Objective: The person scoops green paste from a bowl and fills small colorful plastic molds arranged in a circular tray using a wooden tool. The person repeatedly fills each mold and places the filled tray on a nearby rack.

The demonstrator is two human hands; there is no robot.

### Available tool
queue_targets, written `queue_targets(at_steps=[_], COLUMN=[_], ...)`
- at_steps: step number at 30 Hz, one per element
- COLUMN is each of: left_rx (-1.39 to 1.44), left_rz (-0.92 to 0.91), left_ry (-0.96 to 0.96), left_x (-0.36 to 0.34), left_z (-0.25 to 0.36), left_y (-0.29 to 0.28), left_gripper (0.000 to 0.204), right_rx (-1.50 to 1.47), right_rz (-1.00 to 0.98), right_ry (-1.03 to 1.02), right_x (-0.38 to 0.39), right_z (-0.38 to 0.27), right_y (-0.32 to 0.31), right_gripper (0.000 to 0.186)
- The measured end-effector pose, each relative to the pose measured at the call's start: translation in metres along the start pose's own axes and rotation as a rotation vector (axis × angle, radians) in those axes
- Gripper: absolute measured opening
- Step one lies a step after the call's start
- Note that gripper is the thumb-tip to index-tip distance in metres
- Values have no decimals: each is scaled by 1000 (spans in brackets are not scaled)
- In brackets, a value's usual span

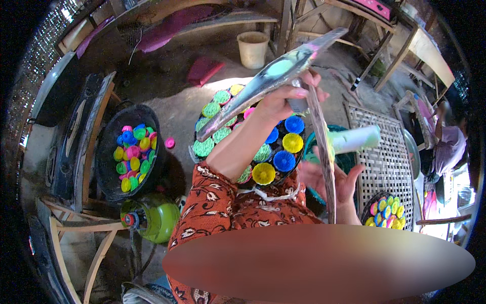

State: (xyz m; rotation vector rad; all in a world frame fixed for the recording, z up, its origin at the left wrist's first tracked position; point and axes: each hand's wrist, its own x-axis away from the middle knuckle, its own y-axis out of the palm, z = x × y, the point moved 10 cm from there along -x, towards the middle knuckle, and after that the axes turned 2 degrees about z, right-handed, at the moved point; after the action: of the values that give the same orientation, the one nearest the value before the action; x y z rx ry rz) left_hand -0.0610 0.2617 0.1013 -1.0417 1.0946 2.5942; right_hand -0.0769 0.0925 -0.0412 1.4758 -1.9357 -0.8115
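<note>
My left hand is raised over a round tray, its fingers wrapped round a wooden hand press in two parts. One part is a flat board with pale green paste in a hollow and a metal cup beneath. The other is a narrow bar with a paste-smeared plunger sticking out sideways. My right hand is open behind the bar's lower end, holding nothing I can see. On the tray sit small plastic moulds, some bare like the blue one, others topped with green stringy dough.
At left, a black basin holds several coloured moulds near a green gas cylinder. A teal tub is under my right hand, beside a woven bamboo rack and another mould tray. A bucket stands behind; another person is far right.
</note>
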Motion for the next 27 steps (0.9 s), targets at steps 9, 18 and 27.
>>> queue_targets(at_steps=[9,18,27], left_rx=[-936,-1687,-1846], left_rz=[30,42,64], left_ry=[-10,-447,-275], left_x=[83,126,127], left_z=[68,41,48], left_y=[17,-4,18], left_gripper=[79,74,65], right_rx=[-136,828,1933], right_rz=[-444,-1,-300], right_ry=[-97,-457,-904], right_x=[-17,-39,-11], right_z=[-43,-78,-49], right_y=[98,121,184], right_gripper=[89,116,81])
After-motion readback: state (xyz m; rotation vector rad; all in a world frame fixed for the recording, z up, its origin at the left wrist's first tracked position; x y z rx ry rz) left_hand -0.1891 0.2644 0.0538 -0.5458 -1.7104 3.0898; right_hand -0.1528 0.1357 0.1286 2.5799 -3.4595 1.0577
